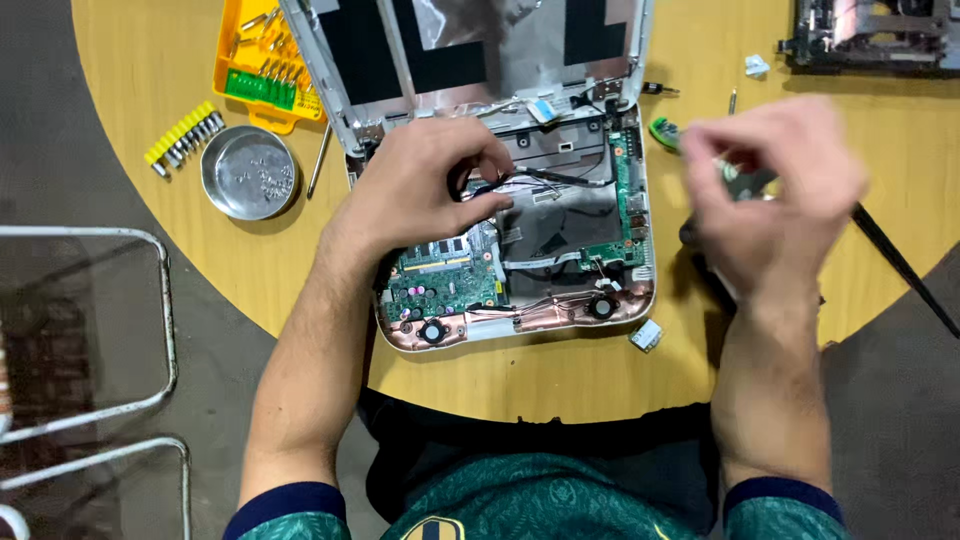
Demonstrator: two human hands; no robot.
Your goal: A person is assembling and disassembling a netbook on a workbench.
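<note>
An opened white laptop [640, 300] lies on the round wooden table [560, 375] with its green circuit board [445, 280] and black cables [560, 180] exposed. My left hand [425, 185] rests inside the chassis, fingers curled over the wires near the hinge. My right hand [770, 190] hovers blurred to the right of the laptop, fingers curled around a small part I cannot make out. A small green tool or part [663, 130] lies just left of it.
A round metal dish with screws [250, 172], a yellow bit strip [185, 133] and a yellow tool case [258, 65] sit at the left. A thin screwdriver [319, 160] lies beside the dish. Another dismantled device [870, 35] is at the top right. A metal chair frame [110, 330] stands left.
</note>
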